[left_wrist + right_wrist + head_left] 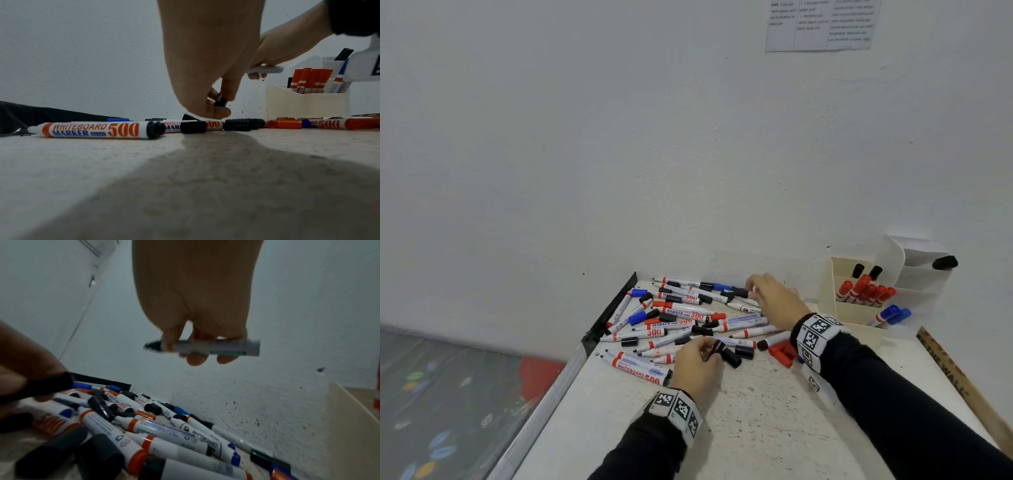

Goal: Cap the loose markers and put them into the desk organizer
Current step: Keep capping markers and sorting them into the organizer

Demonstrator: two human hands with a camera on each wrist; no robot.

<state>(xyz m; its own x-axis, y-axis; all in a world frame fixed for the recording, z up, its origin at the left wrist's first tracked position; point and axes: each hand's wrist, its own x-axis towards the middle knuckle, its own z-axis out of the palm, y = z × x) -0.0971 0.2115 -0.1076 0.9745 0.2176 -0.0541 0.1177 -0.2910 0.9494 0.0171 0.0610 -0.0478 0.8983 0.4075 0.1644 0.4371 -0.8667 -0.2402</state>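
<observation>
Mid-capping: left hand (697,359) pinches a black plastic marker cap (220,101) low over the speckled white desk (739,428); beyond it right hand (197,331) curls round an uncapped white-barrelled marker (213,347). Next: align nib to cap, push home. Loose marker pile (681,318) fills the far-left corner; cream plastic desk organizer (859,318) sits at the far-right edge by the wall, approach open.

Left hand (697,363) low over table, fingers curled, pinching black cap (220,101) between thumb and fingertips; wrist in tagged band, dark sleeve. Right hand (774,301) reaching farther forward, raised, fingers curled round uncapped marker (207,347), barrel level; right forearm crossing above left
</observation>
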